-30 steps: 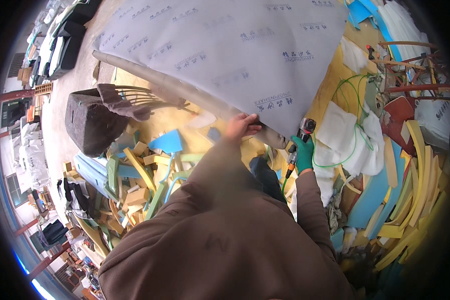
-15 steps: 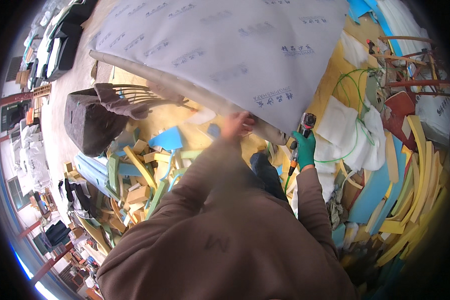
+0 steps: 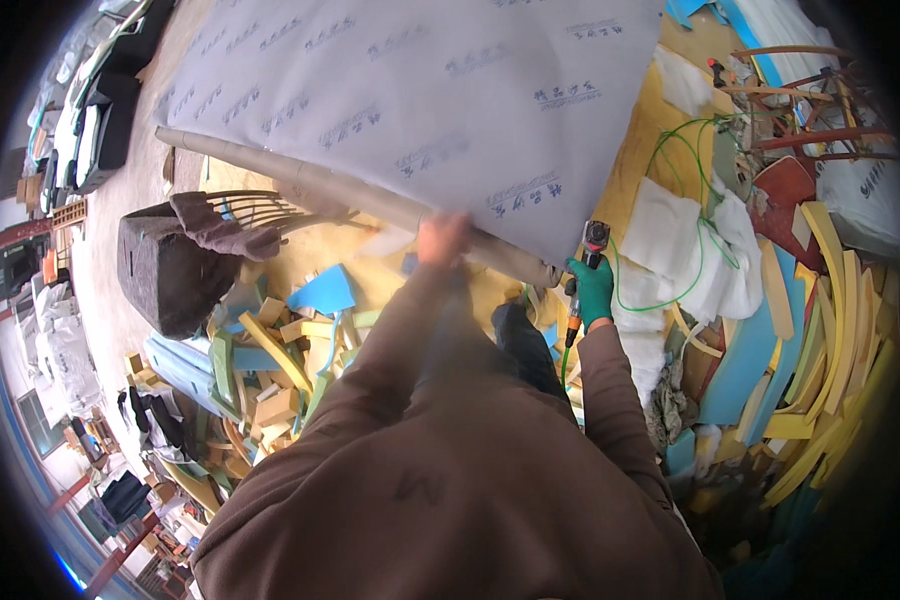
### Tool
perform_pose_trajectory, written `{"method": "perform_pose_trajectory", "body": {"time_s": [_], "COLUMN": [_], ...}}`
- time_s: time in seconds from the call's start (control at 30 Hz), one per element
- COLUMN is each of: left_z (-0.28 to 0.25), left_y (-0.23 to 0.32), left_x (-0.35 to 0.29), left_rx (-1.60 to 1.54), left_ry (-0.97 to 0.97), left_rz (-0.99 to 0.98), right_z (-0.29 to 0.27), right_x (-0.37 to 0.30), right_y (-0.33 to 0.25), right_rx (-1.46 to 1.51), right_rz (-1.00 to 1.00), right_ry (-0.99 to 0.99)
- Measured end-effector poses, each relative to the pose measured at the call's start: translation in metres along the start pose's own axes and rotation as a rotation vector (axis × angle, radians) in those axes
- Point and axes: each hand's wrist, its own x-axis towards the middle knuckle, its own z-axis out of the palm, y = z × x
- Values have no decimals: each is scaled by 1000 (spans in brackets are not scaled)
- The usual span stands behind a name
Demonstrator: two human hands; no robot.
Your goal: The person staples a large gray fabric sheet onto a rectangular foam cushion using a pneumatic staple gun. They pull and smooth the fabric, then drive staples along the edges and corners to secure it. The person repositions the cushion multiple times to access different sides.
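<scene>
Foam scraps [image 3: 280,405] in yellow, green and blue cover much of the workshop floor around the person, and white padding [image 3: 658,228] lies at the right. From where I stand, and by the head view, a large piece of furniture is in front of the person, covered with a pale grey sheet [image 3: 390,90]. Its long brown edge [image 3: 335,190] goes slantwise, from upper left down to a corner at the right.

Just beside this corner is a hand-held tool [image 3: 573,318]. Its long axis goes away from the person and leans slightly to the right; the head points forward, and a green hose [image 3: 566,366] leaves the near end. The right hand [image 3: 595,288], in a green glove, is closed around the tool. The left hand [image 3: 443,238], bare, is at the brown edge; it is blurred, so I cannot tell how far its fingers are open.

Dark printed writing repeats in slanting rows over the sheet.
</scene>
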Motion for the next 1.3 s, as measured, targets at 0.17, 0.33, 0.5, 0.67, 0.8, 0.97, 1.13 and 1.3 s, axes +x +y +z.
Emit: {"method": "perform_pose_trajectory", "body": {"time_s": [0.17, 0.33, 0.5, 0.67, 0.8, 0.97, 1.13, 1.3], "left_z": [3, 9, 15, 23, 20, 19, 29, 17], "left_y": [12, 13, 2, -8, -18, -29, -28, -21], "left_x": [-25, -15, -4, -18, -39, -55, -64, -64], "left_rx": [866, 1002, 1009, 1007, 926, 864, 921, 917], "left_ry": [147, -124, -223, -216, -138, -93, -141, -283], "left_rz": [932, 1223, 1209, 1054, 1105, 1169, 1050, 997], "right_z": [0, 2, 4, 4, -14, -44, 0, 68], "right_x": [6, 7, 3, -9, -38, -92, -108, -100], "right_y": [10, 11, 9, -1, -31, -77, -83, -70], "right_rx": [-94, -93, -119, -88, -61, 31, -11, 59], "right_rz": [-28, -50, -59, -21, -36, -95, 42, 128], "right_ry": [46, 74, 84, 69, 105, 11, -175, -263]}}
